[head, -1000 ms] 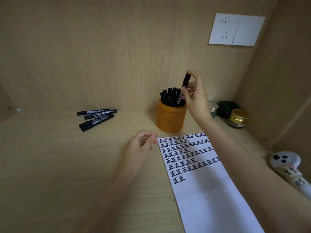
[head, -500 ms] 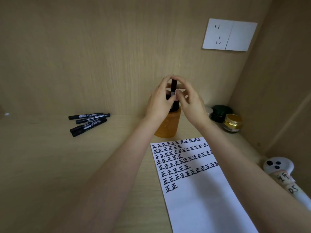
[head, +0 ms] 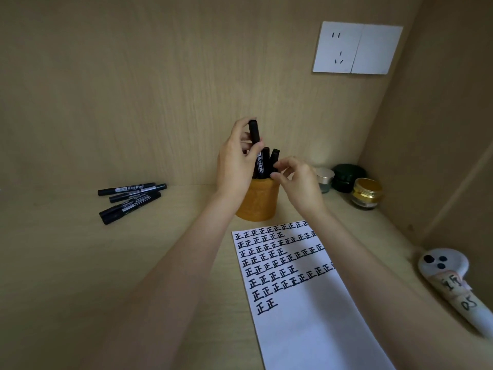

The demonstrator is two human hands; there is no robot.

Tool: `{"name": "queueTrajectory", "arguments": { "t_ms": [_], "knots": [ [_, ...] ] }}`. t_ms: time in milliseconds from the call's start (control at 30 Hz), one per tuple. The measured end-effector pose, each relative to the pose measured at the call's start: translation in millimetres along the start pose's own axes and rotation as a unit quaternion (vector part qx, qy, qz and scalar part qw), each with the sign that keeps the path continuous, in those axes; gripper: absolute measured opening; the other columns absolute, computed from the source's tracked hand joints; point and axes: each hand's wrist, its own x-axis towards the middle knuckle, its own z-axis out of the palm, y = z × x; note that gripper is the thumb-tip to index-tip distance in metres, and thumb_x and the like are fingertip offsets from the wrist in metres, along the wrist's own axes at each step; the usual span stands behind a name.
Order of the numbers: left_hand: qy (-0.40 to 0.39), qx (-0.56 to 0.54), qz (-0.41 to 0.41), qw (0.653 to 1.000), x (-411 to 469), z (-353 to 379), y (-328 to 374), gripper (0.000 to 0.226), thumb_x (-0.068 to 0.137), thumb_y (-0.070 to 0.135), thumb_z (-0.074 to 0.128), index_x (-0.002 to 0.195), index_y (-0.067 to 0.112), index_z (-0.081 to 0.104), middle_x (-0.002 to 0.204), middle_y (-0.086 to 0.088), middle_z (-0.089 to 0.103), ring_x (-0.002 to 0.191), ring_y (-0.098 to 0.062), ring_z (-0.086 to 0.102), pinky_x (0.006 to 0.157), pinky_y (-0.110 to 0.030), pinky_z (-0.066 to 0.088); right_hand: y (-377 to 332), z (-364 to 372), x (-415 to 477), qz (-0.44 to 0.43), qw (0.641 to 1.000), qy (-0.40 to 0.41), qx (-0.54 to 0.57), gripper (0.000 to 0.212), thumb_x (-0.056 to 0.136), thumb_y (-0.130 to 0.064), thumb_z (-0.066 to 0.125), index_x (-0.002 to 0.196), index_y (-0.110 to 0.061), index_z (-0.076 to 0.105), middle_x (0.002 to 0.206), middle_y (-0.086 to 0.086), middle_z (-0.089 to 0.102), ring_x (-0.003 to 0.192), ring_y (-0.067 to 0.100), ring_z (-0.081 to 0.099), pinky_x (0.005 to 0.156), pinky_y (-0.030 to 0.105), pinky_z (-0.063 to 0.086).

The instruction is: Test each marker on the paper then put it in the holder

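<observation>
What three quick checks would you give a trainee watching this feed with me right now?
1. True or false: the right hand grips the raised marker.
2. Relative to the paper, the orange holder stands: A) on it; B) just beyond its far edge; C) at its near edge.
3. Fill in: the loose markers lie flat on the desk to the holder's ____.

Key:
1. False. The left hand grips it; the right hand's fingers are loosely curled and hold nothing.
2. B
3. left
</observation>
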Motion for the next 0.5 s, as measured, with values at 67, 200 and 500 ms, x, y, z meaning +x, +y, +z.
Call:
{"name": "queueTrajectory", "arguments": {
  "t_ms": [67,200,500],
  "knots": [
    [0.0,-0.008,-0.001,1.0,-0.5,-1.4,0.4,0.045,0.086,0.014,0.065,0.127,0.024,0.05,0.102,-0.002,0.065,0.087,-0.011,0.066,0.084,-0.038,0.054,0.5,2.6,2.3,0.007,1.0,0.012,-0.001,0.013,0.085,-0.013,0.069,0.098,-0.01,0.068,0.094,0.002,0.067,0.079,0.012,0.058,0.07,0.026,0.048],
    [0.014,-0.013,-0.001,1.0,-2.7,-2.6,0.9,0.045,0.087,0.014,0.064,0.128,0.024,0.05,0.103,0.001,0.064,0.088,-0.009,0.065,0.084,-0.033,0.055,-2.4,5.6,2.1,-0.027,0.998,0.058,0.002,0.005,0.086,-0.008,0.067,0.09,-0.007,0.069,0.088,0.002,0.065,0.073,0.008,0.054,0.064,0.008,0.04],
    [0.016,-0.02,0.012,1.0,-5.8,-6.0,-2.3,0.046,0.089,0.016,0.061,0.132,0.024,0.047,0.109,-0.001,0.063,0.092,-0.01,0.064,0.084,-0.032,0.056,0.2,-0.5,9.7,-0.088,0.995,0.009,-0.041,0.022,0.086,-0.004,0.066,0.108,-0.005,0.068,0.098,0.004,0.052,0.083,0.011,0.046,0.072,-0.001,0.033]
  ]
}}
